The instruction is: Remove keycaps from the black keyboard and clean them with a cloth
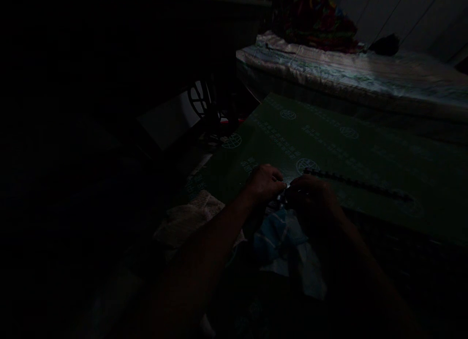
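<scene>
In dim light my left hand (266,182) and my right hand (310,192) meet over the near part of a green printed board (270,139). The fingers of both are closed and pinched together at a small spot. Something small and shiny (281,198) glints just below the fingertips, too dark to name. Under my hands lies a blue and white cloth (276,232). A pale, fluffy cloth (190,216) is bunched beside my left forearm. Right of my right hand, a long dark strip with toothed edges (358,182) rests on the board.
Behind the board stands a bed or padded platform with a patterned cover (329,73), bearing a red, colourful cloth (318,22). A dark spoked wheel (197,100) stands past the board's left edge, near a pale panel (168,120). The left side is nearly black.
</scene>
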### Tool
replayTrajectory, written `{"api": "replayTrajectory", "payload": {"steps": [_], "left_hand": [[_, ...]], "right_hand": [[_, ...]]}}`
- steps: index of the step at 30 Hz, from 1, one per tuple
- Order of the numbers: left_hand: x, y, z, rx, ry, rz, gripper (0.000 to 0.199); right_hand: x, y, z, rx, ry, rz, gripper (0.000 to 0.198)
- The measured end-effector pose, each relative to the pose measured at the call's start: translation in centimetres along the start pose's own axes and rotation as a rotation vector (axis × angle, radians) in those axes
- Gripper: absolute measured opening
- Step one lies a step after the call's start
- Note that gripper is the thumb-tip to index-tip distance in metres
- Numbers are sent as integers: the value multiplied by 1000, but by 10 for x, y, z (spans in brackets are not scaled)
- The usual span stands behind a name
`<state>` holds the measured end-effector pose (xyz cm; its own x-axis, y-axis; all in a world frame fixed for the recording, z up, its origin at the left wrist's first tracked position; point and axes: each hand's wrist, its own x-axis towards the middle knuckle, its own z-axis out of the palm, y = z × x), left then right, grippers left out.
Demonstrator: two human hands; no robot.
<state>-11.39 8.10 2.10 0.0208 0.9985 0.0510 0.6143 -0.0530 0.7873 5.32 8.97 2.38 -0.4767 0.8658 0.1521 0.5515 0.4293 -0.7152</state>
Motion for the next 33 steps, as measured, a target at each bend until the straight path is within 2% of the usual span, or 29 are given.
{"api": "replayTrajectory", "payload": {"steps": [10,19,28,33], "left_hand": [[-1,0,0,18,-45,16,13],[0,2,-2,1,-95,25,9],[-2,4,-2,7,-93,1,11],[-2,3,-1,-26,-84,-15,10]], "right_hand": [[0,2,3,67,23,81,6],[-2,2,3,111,41,88,8],[-1,9,7,173,28,207,13],[-1,13,8,219,13,209,13]]}}
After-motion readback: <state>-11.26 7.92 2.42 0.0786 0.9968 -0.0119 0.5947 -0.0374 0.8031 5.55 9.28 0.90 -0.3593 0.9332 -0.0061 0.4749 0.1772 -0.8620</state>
